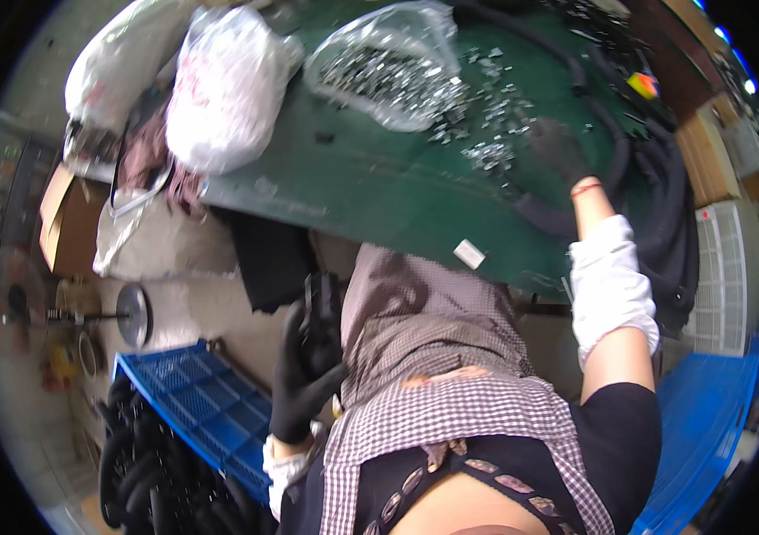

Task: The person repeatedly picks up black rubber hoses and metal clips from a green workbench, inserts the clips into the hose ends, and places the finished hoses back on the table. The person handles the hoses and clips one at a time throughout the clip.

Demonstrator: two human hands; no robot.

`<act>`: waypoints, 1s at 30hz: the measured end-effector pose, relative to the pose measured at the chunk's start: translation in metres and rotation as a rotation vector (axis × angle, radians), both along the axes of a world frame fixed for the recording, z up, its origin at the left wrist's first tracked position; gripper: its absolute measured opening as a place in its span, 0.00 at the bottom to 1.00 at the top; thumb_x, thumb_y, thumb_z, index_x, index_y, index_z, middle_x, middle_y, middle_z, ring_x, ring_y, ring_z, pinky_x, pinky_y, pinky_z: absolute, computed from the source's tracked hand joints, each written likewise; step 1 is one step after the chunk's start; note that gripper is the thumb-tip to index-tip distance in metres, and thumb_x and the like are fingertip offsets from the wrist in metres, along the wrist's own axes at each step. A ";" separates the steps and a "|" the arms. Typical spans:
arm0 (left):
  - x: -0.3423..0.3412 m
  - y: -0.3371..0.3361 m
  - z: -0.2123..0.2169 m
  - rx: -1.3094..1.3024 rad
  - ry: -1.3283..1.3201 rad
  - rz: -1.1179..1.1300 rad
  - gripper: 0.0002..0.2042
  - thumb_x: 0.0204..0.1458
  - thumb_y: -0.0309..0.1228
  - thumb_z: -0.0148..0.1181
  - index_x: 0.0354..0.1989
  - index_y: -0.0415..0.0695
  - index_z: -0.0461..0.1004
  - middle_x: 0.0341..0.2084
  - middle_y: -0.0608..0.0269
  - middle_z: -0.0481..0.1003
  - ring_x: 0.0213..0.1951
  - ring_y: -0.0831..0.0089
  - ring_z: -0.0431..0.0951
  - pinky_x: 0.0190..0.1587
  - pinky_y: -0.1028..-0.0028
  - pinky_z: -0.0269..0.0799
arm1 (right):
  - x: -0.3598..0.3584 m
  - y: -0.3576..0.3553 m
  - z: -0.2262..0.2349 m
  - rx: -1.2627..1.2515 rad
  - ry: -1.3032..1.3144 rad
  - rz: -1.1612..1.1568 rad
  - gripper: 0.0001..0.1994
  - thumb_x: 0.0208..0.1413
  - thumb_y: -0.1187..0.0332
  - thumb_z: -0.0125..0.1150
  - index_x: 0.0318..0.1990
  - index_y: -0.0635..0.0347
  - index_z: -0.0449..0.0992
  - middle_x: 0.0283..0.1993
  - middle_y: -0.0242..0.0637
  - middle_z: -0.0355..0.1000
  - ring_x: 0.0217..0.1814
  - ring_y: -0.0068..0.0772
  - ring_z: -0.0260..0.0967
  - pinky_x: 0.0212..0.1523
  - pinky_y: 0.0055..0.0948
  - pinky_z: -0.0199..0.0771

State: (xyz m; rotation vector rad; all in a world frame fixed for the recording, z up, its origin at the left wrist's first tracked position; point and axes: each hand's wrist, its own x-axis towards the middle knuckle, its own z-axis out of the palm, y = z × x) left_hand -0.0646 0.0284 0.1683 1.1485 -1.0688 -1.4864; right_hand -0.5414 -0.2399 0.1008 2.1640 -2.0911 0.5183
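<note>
My left hand point(297, 379), in a black glove, is low beside the apron and closed around a dark black piece point(319, 308). Glove and piece are so alike in colour that its exact shape and kind cannot be made out. Far to the right, my right hand point(558, 150), in a dark glove, reaches over the green table point(353, 183) at the edge of scattered small shiny metal pieces point(491, 153). Its fingers are blurred, and whether they pinch a piece is hidden. More such metal pieces point(388, 80) spill from an open clear plastic bag point(330, 58).
Black foam-like tubes point(616, 147) curve along the table's right side. A stuffed white plastic bag point(228, 98) stands at the left. A small white label point(469, 254) lies near the front edge. Blue crates point(192, 388) and a heap of black pieces point(152, 464) are below left.
</note>
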 end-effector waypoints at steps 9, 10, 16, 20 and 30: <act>-0.009 -0.007 -0.041 -0.295 -0.224 -0.055 0.32 0.42 0.17 0.66 0.59 0.42 0.61 0.46 0.56 0.68 0.43 0.68 0.70 0.50 0.68 0.66 | 0.107 0.062 0.075 0.225 -0.848 0.252 0.06 0.56 0.70 0.60 0.36 0.63 0.75 0.31 0.24 0.69 0.33 0.14 0.62 0.37 0.21 0.66; -0.009 -0.010 -0.037 -0.370 -0.319 -0.064 0.31 0.42 0.18 0.66 0.58 0.42 0.62 0.44 0.56 0.68 0.43 0.67 0.71 0.49 0.68 0.66 | 0.125 0.074 0.083 0.283 -0.889 0.298 0.07 0.56 0.69 0.60 0.37 0.64 0.75 0.31 0.24 0.70 0.33 0.15 0.62 0.37 0.21 0.65; -0.029 -0.011 -0.017 -0.343 -0.431 0.001 0.24 0.41 0.18 0.67 0.49 0.40 0.70 0.35 0.57 0.68 0.38 0.64 0.71 0.43 0.68 0.66 | 0.218 0.163 0.080 0.690 -1.404 0.491 0.07 0.57 0.73 0.60 0.41 0.65 0.75 0.33 0.29 0.72 0.34 0.15 0.67 0.36 0.19 0.69; -0.043 -0.010 -0.016 -0.277 -0.495 0.039 0.20 0.42 0.22 0.68 0.46 0.39 0.72 0.29 0.61 0.68 0.32 0.69 0.69 0.35 0.72 0.64 | 0.248 0.194 0.054 0.923 -1.503 0.461 0.08 0.58 0.74 0.59 0.43 0.67 0.76 0.40 0.36 0.76 0.43 0.20 0.72 0.47 0.23 0.73; -0.054 -0.023 -0.016 -0.505 -0.826 0.044 0.18 0.41 0.23 0.69 0.43 0.39 0.75 0.38 0.51 0.70 0.35 0.59 0.75 0.36 0.68 0.70 | 0.248 0.207 0.054 0.906 -1.331 0.395 0.14 0.54 0.66 0.65 0.41 0.67 0.75 0.34 0.32 0.73 0.35 0.17 0.67 0.37 0.20 0.70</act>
